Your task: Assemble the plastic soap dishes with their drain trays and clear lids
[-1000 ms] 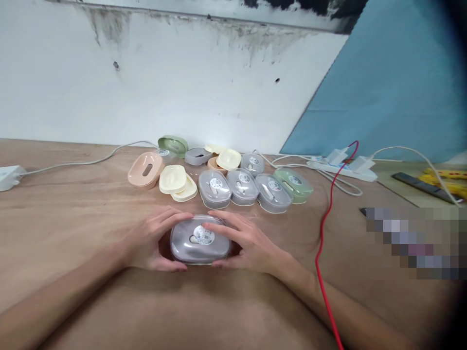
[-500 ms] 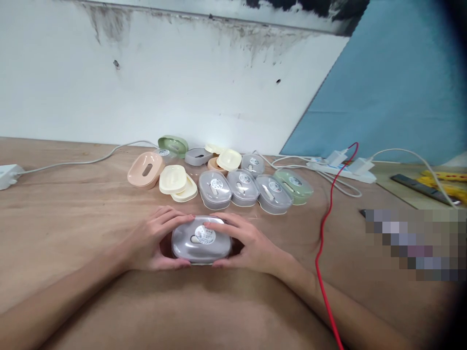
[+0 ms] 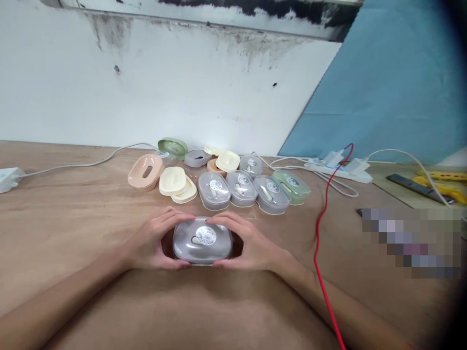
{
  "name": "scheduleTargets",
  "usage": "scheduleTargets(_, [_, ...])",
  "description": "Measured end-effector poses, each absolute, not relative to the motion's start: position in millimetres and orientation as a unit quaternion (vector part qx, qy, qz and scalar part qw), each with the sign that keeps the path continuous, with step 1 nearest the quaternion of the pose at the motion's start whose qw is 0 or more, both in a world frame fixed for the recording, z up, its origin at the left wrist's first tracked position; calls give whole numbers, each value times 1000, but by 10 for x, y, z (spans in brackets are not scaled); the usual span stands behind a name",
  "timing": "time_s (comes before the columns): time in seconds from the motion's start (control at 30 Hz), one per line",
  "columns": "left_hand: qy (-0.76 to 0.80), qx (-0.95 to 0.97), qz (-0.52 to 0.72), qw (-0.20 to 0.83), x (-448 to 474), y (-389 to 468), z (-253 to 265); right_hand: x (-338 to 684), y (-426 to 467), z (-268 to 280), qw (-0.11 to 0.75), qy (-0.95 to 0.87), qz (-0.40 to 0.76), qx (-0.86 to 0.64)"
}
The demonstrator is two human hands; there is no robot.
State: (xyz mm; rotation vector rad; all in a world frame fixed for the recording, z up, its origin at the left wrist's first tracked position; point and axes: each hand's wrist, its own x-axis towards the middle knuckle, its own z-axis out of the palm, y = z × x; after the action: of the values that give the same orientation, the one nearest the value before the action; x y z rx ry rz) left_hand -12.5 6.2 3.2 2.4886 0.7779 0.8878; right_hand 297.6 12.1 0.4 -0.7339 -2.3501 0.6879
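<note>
A grey oval soap box [image 3: 186,245] with a clear lid and a round white sticker sits low in front of me, between both hands. My left hand [image 3: 155,240] grips its left end, thumb at the near edge and fingers over the far edge. On the other end my right hand [image 3: 251,240] does the same. Just beyond stand several lidded boxes of the same shape: a grey one [image 3: 214,197], a second grey one [image 3: 241,194], a third grey one [image 3: 272,201] and a green one [image 3: 299,192].
Behind lie a peach tray [image 3: 140,180], stacked cream pieces [image 3: 172,180], a green piece [image 3: 173,146] and a grey tray [image 3: 197,158]. A red cable [image 3: 318,233] crosses the table on the right, from a white power strip [image 3: 350,174]. A white adapter [image 3: 9,179] lies far left.
The fingers of my right hand have drawn back from the lid's sticker to the far edge. The grey box stays in place; the view has shifted slightly.
</note>
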Motion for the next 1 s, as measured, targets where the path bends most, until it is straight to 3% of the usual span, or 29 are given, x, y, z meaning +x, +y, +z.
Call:
scheduleTargets(0.43, [280, 864, 328, 258, -103, 49, 54, 2998, 100, 4, 263, -902, 212, -269])
scheduleTargets(0.57, [299, 825, 358, 320, -101, 44, -27, 2997, 95, -7, 245, -913, 199, -260])
scheduleTargets(0.87, [290, 706, 390, 515, -139, 70, -159, 2972, 57, 0, 349, -919, 80, -167])
scheduleTargets(1.0, [286, 742, 357, 490, -141, 60, -119, 2941, 52, -20, 420, -894, 40, -152])
